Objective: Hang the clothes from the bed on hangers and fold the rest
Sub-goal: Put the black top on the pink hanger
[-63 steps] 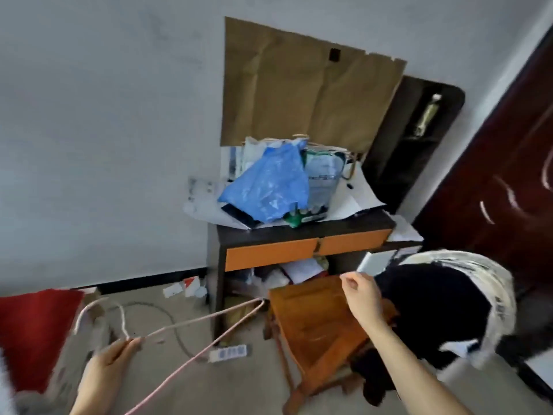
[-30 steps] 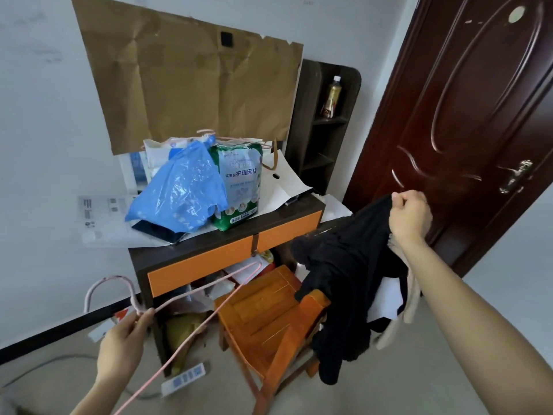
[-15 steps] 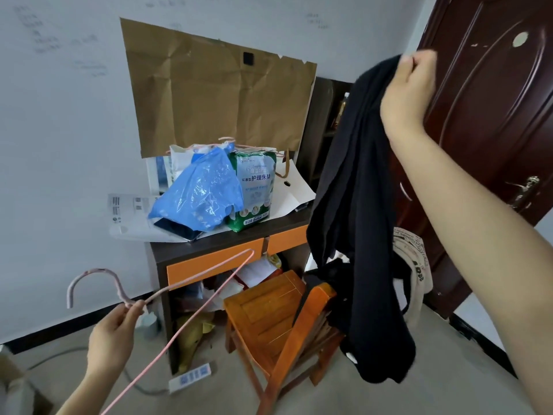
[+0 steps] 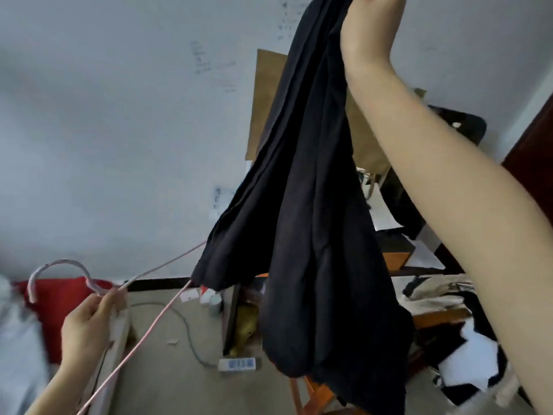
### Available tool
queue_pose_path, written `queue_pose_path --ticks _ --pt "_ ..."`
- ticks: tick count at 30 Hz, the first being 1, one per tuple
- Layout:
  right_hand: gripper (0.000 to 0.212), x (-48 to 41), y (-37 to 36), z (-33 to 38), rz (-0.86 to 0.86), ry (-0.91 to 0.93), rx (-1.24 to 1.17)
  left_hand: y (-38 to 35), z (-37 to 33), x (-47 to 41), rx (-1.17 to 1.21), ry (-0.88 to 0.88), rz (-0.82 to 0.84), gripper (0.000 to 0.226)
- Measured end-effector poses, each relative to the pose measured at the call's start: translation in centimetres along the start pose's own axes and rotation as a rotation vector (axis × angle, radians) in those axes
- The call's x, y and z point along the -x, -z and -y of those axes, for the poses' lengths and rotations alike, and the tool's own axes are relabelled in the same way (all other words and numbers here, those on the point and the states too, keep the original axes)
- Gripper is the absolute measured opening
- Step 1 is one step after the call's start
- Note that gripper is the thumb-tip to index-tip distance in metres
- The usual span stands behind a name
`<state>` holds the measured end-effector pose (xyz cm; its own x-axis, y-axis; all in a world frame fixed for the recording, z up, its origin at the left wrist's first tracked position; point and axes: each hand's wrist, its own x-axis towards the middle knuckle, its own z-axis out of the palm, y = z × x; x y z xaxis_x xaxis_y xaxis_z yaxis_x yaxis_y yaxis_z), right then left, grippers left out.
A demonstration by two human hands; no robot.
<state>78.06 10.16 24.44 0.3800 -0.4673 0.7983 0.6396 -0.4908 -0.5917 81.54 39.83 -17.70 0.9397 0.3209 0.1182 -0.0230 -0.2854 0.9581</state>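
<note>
right hand (image 4: 368,25) is up high at the very top of the view, fingers closed over the bunched top of a black garment (image 4: 314,220). the fingertips are cut off by the frame edge. the garment hangs straight down from that grip in long folds, clear of the floor, with its lower end dangling well below the right forearm.

left hand (image 4: 86,322) is down low and well apart from the right, pinching a pink wire hanger (image 4: 64,261) just under its hook. the hook curls up above the left hand, and the two wire arms run out toward the garment, their far ends hidden behind the hanging cloth.

behind the garment, below the right hand, there's a dark table (image 4: 395,259) with an orange drawer front, mostly covered by the fabric. an orange wooden chair (image 4: 317,390) peeks out under the garment's lower end. under the right forearm sits a heap of black, white and cream clothes (image 4: 457,354).

on the floor between the hands lie a white power strip (image 4: 238,363) and its cable (image 4: 185,324). red fabric (image 4: 57,295) shows just behind the left hand. brown paper (image 4: 266,100) is on the wall beside the garment.
</note>
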Motion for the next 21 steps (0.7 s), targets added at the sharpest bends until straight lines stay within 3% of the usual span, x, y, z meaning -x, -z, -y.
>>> queue_pose_path --ticks 5,13,21 --pt "0.042 4.0 -9.5 2.4 0.188 -0.033 -0.220 9.6 3.1 1.1 -0.017 0.108 -0.282 0.021" --pt "0.034 14.7 -22.9 11.1 0.540 -0.071 -0.492 26.9 6.8 10.2 -0.091 0.223 -0.775 0.022" --pt "0.029 28.4 -31.9 24.1 0.761 -0.132 -0.749 42.1 10.0 23.7 -0.122 0.419 -1.149 0.044"
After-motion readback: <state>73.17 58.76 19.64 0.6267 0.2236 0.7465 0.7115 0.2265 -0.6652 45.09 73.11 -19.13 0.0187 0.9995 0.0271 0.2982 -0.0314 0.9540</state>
